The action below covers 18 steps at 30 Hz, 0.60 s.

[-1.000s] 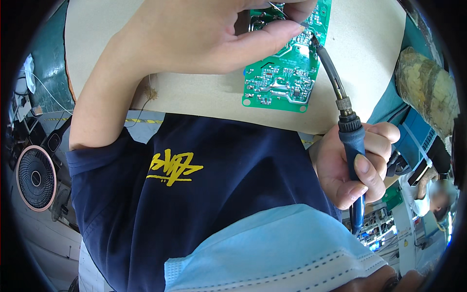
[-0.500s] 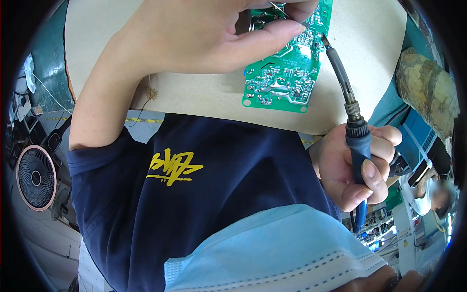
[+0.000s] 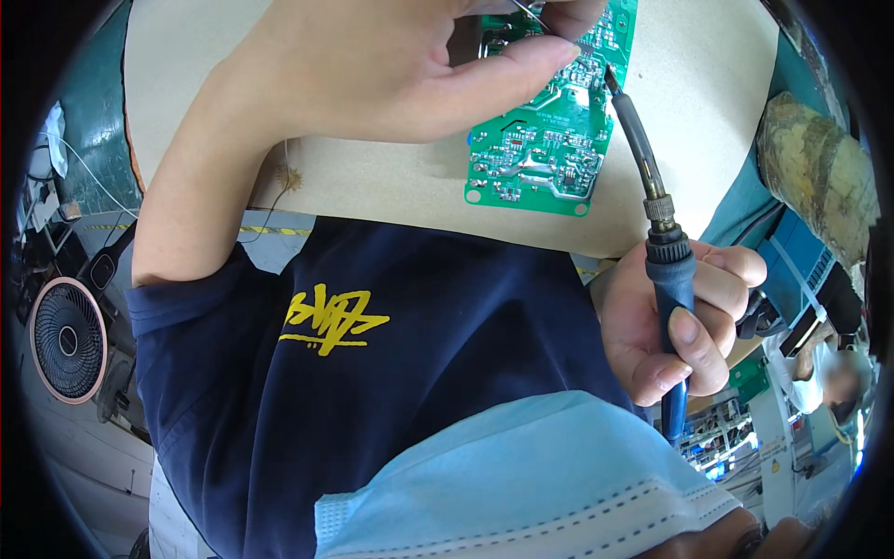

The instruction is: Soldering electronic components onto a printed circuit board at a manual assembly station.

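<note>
A green circuit board [image 3: 535, 154] lies on the pale work surface with small components and shiny solder joints facing up. My left hand [image 3: 391, 74] is over its upper part, thumb and finger pinched on a thin metal strand [image 3: 529, 13] whose kind is not clear. Part of the board is hidden under that hand. My right hand [image 3: 689, 317] is wrapped round the blue handle of a soldering iron [image 3: 643, 154]. The iron's dark tip is over the board's right edge, near my left fingertips; whether it touches cannot be told.
Pale board-like sheeting [image 3: 372, 177] covers the table, with a frayed tuft [image 3: 289, 177] near its front edge. A wrapped roll-like bundle [image 3: 815, 172] and a blue box [image 3: 796, 256] are at right. A fan [image 3: 68, 340] stands at left. Another person [image 3: 829, 377] is far right.
My right hand and the soldering iron have shifted slightly left, bringing the tip from beside the board to over its right edge. My left hand and the board have barely moved.
</note>
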Motion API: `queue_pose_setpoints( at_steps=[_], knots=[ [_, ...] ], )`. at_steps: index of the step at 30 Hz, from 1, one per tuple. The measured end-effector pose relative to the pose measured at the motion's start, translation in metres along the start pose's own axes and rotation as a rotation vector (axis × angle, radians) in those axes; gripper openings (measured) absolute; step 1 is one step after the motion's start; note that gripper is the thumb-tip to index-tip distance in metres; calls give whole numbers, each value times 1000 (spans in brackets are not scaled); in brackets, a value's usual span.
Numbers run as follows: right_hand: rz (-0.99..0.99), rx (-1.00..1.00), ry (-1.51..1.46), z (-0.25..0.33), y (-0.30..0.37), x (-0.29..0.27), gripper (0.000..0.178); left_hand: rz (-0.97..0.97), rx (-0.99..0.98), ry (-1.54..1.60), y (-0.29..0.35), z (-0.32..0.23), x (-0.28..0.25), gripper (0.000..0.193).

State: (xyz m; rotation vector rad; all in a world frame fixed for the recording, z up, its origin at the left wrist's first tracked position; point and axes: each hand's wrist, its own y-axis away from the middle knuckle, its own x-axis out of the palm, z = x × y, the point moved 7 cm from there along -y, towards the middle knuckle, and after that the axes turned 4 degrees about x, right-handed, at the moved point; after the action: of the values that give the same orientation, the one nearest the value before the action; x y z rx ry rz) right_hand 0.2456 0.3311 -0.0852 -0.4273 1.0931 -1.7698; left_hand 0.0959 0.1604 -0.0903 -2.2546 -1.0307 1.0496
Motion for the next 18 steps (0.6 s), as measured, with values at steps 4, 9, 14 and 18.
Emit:
queue_pose_setpoints(
  at_steps=[4,9,14,18],
  knots=[
    [23,-9,-5,1,0,1,34,9,24,-18,-3,-2,0,11],
    [31,6,13,0,1,1,34,43,21,-16,3,3,5,12],
    [38,0,9,1,1,2,34,-15,36,13,-1,-2,3,13],
    [28,-13,3,1,0,4,34,-2,49,-11,-3,-4,0,14]
  ],
)
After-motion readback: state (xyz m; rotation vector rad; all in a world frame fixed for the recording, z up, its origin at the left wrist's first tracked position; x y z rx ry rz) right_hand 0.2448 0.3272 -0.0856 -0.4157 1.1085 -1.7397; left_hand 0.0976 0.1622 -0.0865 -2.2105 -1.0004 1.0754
